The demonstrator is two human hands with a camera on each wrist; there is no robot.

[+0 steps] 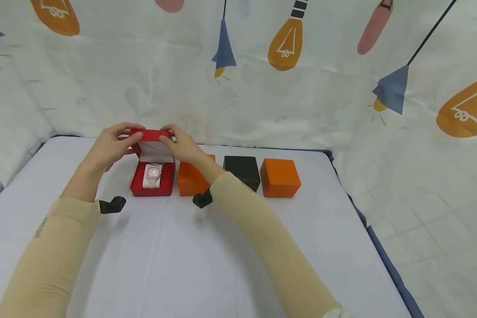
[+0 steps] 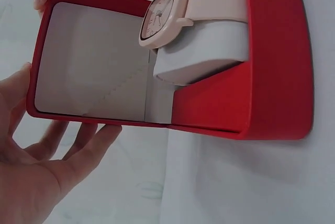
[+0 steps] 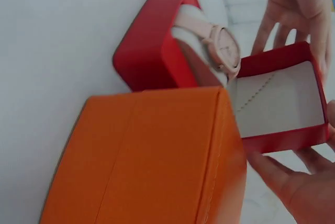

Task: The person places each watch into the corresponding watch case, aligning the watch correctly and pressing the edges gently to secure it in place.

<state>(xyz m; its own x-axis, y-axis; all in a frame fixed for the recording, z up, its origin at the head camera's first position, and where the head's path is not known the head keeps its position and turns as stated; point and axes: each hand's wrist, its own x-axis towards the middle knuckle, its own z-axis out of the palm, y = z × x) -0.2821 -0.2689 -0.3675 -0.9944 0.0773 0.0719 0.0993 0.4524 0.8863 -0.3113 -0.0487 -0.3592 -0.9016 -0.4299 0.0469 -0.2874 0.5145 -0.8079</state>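
Observation:
A red watch box point(image 1: 137, 184) stands on the white-covered table with its lid point(image 1: 153, 136) raised. My left hand point(image 1: 112, 145) grips the lid's left side, thumb at its front edge and fingers behind it. At the opposite side my right hand point(image 1: 184, 144) holds the lid in the same manner. A pale pink wristwatch point(image 1: 153, 173) sits inside, strapped round a white cushion point(image 2: 204, 59). The left wrist view shows the lid's white lining point(image 2: 94, 62) between both hands.
To the right of the red box stand an orange box point(image 1: 187, 182), a dark green box point(image 1: 242, 168) and another orange box point(image 1: 280, 178) in a row. A patterned curtain point(image 1: 238, 106) hangs behind the table's far edge. My right forearm crosses before the nearer orange box.

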